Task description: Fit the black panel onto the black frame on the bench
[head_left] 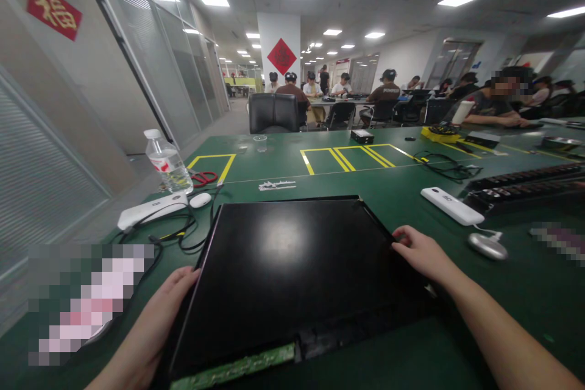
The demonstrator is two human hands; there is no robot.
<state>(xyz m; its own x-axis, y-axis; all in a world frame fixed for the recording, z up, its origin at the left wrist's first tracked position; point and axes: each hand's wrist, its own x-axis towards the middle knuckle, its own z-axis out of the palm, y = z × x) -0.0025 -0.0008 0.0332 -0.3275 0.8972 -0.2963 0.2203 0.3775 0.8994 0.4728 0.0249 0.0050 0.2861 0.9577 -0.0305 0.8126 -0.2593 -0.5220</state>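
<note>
**Black panel flat on mat, both hands on its edges**

Black glossy panel [292, 268] lies face-up on the green mat [320, 164], centred in front of the person.

Left to right:
- Left hand [159, 311] grips the panel's left edge near the near corner, fingers curled around it.
- Green circuit strip [237, 368] is exposed along the near edge, so I judge the bezel there is already off or lifted. The rest of the frame looks seated.
- Right hand [420, 253] sits on the right edge, fingertips pressed at the rim. Can't tell whether it pinches the edge or only rests on it.

Orientation: long axis runs left-right across the person, circuit edge toward them, far edge toward the yellow floor marks [347, 158]. Slightly rotated, far-right corner turned away.

Progress: early to middle, my guess. One edge is opened, the panel isn't lifted, and the remaining sides are left to do.
</note>
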